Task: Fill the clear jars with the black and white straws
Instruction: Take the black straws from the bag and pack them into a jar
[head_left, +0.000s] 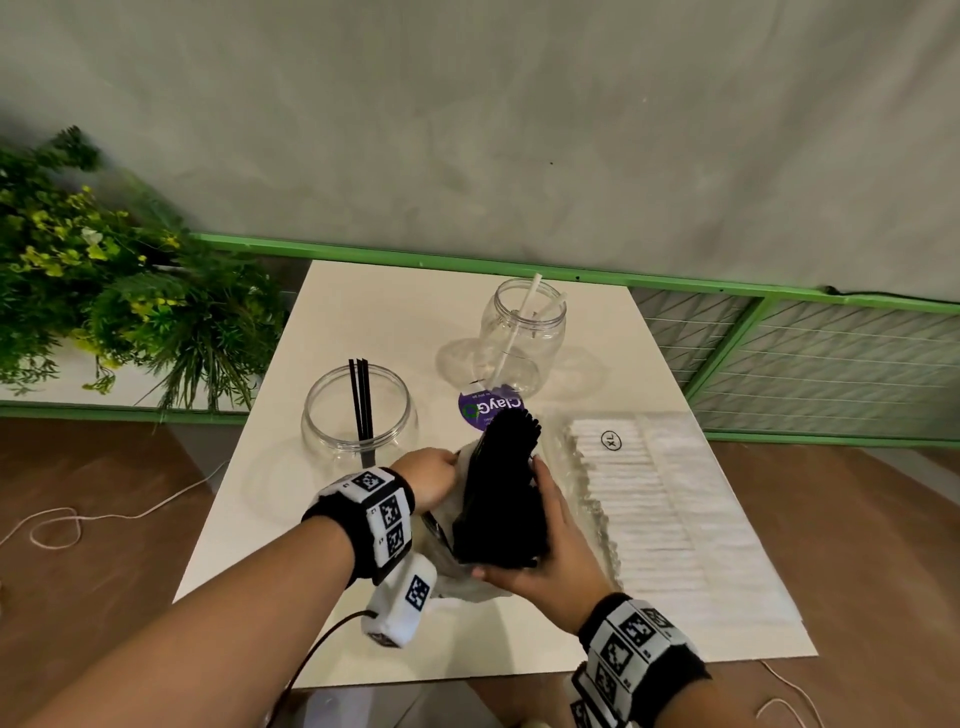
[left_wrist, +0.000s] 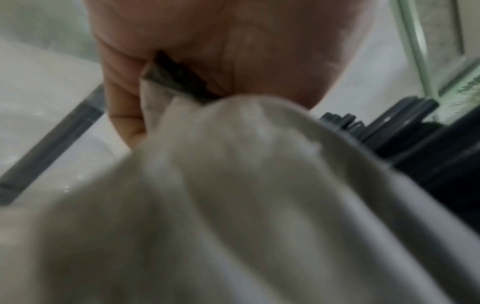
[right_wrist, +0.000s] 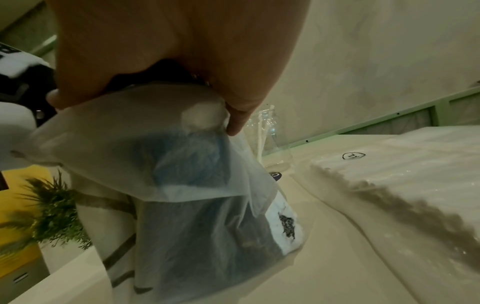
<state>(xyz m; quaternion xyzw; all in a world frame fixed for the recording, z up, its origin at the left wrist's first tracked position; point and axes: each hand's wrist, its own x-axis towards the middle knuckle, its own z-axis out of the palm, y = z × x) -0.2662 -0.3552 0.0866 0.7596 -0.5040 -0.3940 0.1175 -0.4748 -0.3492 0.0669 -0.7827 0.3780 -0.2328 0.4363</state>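
Observation:
Two clear jars stand on the white table (head_left: 363, 312). The near left jar (head_left: 332, 415) holds three black straws (head_left: 361, 395); the far jar (head_left: 540, 338) holds a few white straws (head_left: 522, 317). My right hand (head_left: 540, 540) grips a thick bundle of black straws (head_left: 506, 493) from below, through its thin plastic bag (right_wrist: 194, 185). My left hand (head_left: 441, 473) pinches the bag's edge (left_wrist: 161, 98) beside the bundle's left side. The black straw ends (left_wrist: 415, 139) stick out of the bag. A flat pack of white straws (head_left: 660, 499) lies to the right.
A purple round sticker (head_left: 491, 408) lies on the table between the jars. A green plant (head_left: 104, 291) stands left of the table, and a green rail (head_left: 519, 267) and wall run behind it. A thin cord (head_left: 78, 519) trails on the brown floor.

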